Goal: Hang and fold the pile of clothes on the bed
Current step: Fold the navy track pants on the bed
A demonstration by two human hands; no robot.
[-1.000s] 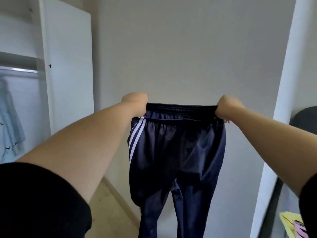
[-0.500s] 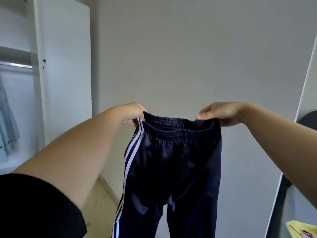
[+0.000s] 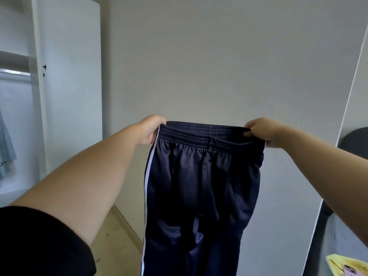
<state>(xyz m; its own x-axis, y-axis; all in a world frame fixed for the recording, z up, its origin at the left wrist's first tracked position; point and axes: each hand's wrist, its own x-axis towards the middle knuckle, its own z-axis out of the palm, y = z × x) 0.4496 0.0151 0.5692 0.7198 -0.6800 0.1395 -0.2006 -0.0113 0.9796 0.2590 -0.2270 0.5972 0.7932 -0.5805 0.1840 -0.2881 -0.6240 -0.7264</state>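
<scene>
Dark navy track pants [image 3: 201,182] with a white side stripe hang in the air in front of me, legs running down past the bottom of the view. My left hand [image 3: 150,129] grips the left end of the elastic waistband. My right hand [image 3: 262,131] pinches the right end, thumb over the band. The waistband is stretched flat between the two hands at chest height, in front of a bare wall.
An open white wardrobe [image 3: 67,92] stands at the left with a hanging rail [image 3: 14,72] and a pale blue garment [image 3: 6,148] on it. A yellow garment [image 3: 348,265] lies at the bottom right beside a dark rounded object [image 3: 354,140]. Beige floor shows below.
The waistband was slack and bunched half a second ago; now it is pulled out straight. My hands have moved slightly apart, and the side stripe has turned to the left edge.
</scene>
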